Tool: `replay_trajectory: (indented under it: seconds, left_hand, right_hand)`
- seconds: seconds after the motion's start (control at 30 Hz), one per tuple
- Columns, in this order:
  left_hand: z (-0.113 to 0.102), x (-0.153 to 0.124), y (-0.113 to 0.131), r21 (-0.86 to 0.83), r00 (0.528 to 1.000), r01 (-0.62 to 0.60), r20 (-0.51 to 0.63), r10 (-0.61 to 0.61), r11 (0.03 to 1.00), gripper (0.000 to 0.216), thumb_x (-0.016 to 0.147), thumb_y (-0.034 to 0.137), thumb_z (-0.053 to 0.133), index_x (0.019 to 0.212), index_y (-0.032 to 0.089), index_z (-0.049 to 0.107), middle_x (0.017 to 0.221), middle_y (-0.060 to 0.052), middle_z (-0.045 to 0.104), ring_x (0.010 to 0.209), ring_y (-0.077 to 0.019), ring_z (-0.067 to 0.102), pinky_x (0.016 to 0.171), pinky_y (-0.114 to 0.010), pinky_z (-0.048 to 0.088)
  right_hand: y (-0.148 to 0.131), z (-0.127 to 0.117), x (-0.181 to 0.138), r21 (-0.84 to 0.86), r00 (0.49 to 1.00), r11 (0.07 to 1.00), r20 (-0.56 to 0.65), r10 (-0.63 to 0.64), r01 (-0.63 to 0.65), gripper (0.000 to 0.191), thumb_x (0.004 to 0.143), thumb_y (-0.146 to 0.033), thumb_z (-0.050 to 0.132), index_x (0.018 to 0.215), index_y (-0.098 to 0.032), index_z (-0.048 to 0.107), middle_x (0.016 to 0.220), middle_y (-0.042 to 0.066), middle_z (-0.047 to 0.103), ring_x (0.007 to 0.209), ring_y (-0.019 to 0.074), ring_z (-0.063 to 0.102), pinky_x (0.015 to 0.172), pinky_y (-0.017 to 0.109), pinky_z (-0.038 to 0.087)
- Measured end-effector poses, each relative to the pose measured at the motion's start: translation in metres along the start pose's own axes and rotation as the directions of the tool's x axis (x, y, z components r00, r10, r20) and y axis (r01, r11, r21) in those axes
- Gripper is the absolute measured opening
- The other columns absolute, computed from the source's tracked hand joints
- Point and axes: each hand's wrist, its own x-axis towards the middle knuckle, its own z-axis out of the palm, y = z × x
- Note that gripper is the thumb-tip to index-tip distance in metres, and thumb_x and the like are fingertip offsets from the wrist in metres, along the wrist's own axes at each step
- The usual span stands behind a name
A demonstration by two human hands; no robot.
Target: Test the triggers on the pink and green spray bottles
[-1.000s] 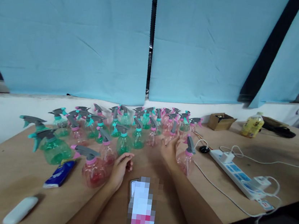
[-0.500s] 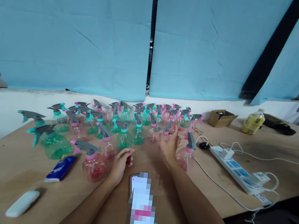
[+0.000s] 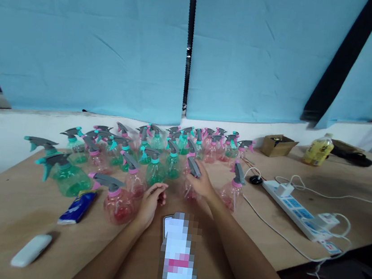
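Note:
My right hand [image 3: 203,182] is wrapped round a pink spray bottle [image 3: 189,189] with a grey trigger head, standing upright above or on the table; its base is partly hidden. My left hand [image 3: 151,201] rests on its side near the table, fingers curled in loosely, with no object visible in them. Just left of it stands a pink spray bottle [image 3: 119,206], and behind it a green one [image 3: 155,172]. Right of my right forearm is another pink spray bottle [image 3: 233,193]. Several more green and pink spray bottles [image 3: 172,165] crowd the back of the table.
A phone [image 3: 179,252] with a blurred screen lies between my forearms. At left are a blue packet [image 3: 77,207] and a white case [image 3: 31,250]. On the right are a power strip [image 3: 299,212] with cables, a small cardboard box [image 3: 278,146] and a yellow drink bottle [image 3: 318,150].
My right hand has drawn a pink spray bottle toward me and slightly left, out of the back group. My left hand has stayed in place. The view has shifted slightly.

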Motion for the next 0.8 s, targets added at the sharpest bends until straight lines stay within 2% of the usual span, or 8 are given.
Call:
replay_trajectory:
  seconds: [0.07,0.13,0.23,0.33,0.47,0.8]
  left_hand:
    - [0.000,0.000,0.000,0.004,1.000,-0.005,0.000,0.005,1.000,0.023,0.074,0.038,0.070,0.084,0.017,0.068,0.059,0.005,0.056,0.049,-0.0081,0.050,0.047,-0.019,0.034]
    - [-0.001,0.001,-0.002,0.007,1.000,-0.014,0.004,0.014,1.000,0.023,0.074,0.038,0.070,0.084,0.017,0.068,0.059,0.005,0.056,0.049,-0.0081,0.050,0.047,-0.019,0.034]
    - [-0.002,0.002,-0.003,0.016,1.000,-0.023,0.013,0.023,1.000,0.024,0.075,0.039,0.070,0.085,0.017,0.068,0.059,0.005,0.056,0.048,-0.0083,0.050,0.047,-0.019,0.034]
    - [-0.002,0.002,-0.003,0.030,1.000,-0.021,0.004,0.021,0.999,0.023,0.075,0.038,0.069,0.085,0.017,0.068,0.058,0.005,0.056,0.047,-0.0082,0.050,0.046,-0.020,0.033]
    - [-0.002,0.001,-0.002,0.038,1.000,-0.023,0.002,0.023,0.999,0.022,0.075,0.038,0.069,0.084,0.018,0.068,0.058,0.005,0.056,0.047,-0.0083,0.050,0.047,-0.020,0.033]
    - [-0.003,0.004,-0.006,0.029,1.000,-0.024,0.016,0.024,0.999,0.023,0.074,0.038,0.070,0.084,0.018,0.068,0.058,0.005,0.056,0.048,-0.0088,0.050,0.047,-0.020,0.034]
  right_hand:
    - [-0.005,0.003,0.000,0.153,0.987,0.987,0.159,0.020,-0.045,0.041,0.070,-0.020,0.060,0.111,-0.024,0.065,0.094,0.003,0.065,0.077,0.0160,0.059,0.071,0.028,0.046]
    - [-0.012,0.004,0.000,0.275,0.939,0.947,0.337,0.064,-0.163,0.040,0.070,-0.018,0.059,0.109,-0.024,0.066,0.090,0.002,0.067,0.074,0.0157,0.061,0.068,0.027,0.046]
    - [-0.022,0.005,-0.001,0.327,0.861,0.893,0.494,0.119,-0.311,0.037,0.067,-0.017,0.057,0.102,-0.021,0.069,0.077,0.001,0.067,0.068,0.0156,0.062,0.062,0.025,0.043]
    - [-0.030,0.007,-0.002,0.320,0.830,0.867,0.532,0.170,-0.383,0.025,0.062,-0.017,0.055,0.083,-0.018,0.070,0.063,0.000,0.064,0.060,0.0143,0.058,0.056,0.024,0.039]
    - [-0.039,0.010,0.001,0.355,0.810,0.824,0.552,0.196,-0.441,0.016,0.059,-0.018,0.054,0.069,-0.017,0.067,0.067,0.001,0.065,0.059,0.0144,0.059,0.057,0.025,0.041]
    - [-0.035,0.009,-0.001,0.304,0.818,0.855,0.535,0.213,-0.421,0.024,0.060,-0.020,0.054,0.077,-0.018,0.072,0.063,0.000,0.065,0.058,0.0144,0.057,0.057,0.025,0.039]
